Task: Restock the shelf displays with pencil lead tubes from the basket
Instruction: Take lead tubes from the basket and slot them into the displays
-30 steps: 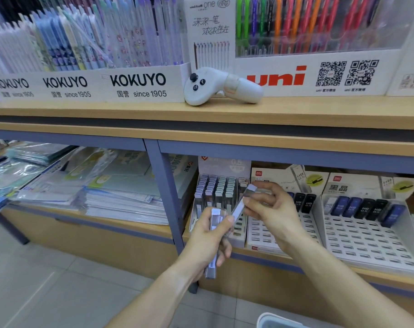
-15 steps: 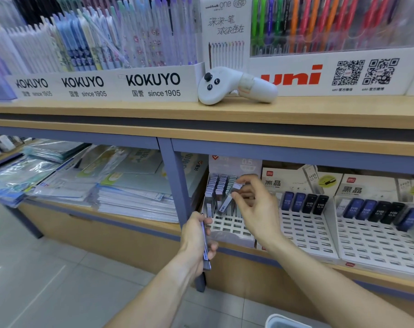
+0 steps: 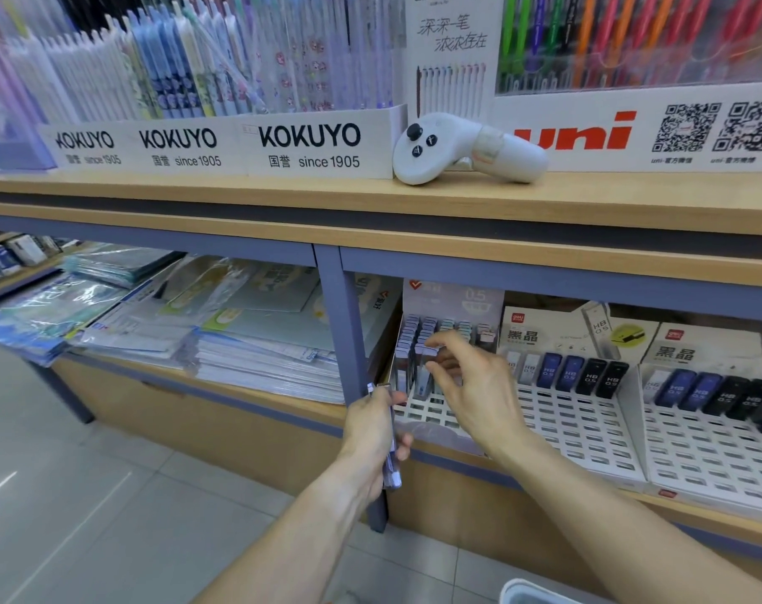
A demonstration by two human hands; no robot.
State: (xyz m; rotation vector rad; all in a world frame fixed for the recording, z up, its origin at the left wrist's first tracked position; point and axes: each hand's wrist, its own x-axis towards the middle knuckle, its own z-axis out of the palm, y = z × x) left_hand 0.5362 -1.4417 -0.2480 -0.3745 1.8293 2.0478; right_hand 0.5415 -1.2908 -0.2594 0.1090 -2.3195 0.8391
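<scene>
Left hand [image 3: 372, 433]: curled round a small bunch of pencil lead tubes [image 3: 390, 455], held upright just in front of the blue shelf post [image 3: 348, 364], below and left of the right hand.
Right hand [image 3: 470, 385]: reaching into the leftmost display rack [image 3: 431, 411] on the lower shelf, thumb and fingers pinched on a single tube [image 3: 427, 368] standing among the rows at the rack's back; exact slot too blurred to tell.
Leftmost rack: white slotted tray, back rows filled with grey and pale-capped tubes, front slots bare.
Middle rack [image 3: 579, 429]: just right of the first, one row of HB 0.5 tubes, white, blue and black, along the back.
Right rack [image 3: 710, 446]: beside the middle one, a similar row of blue and black tubes at the back.
Basket [image 3: 531, 592]: only a pale rim showing at the bottom edge, under the right forearm.
Upper shelf [image 3: 239, 194]: wooden board carrying KOKUYO pen boxes [image 3: 309, 141] on the left, a uni pen display [image 3: 588, 132] on the right, and a white handheld controller [image 3: 462, 150] lying between them.
Left bay: stacks of plastic-wrapped paper goods [image 3: 161, 333] on the lower shelf.
Floor [image 3: 87, 516]: pale grey tiles.
</scene>
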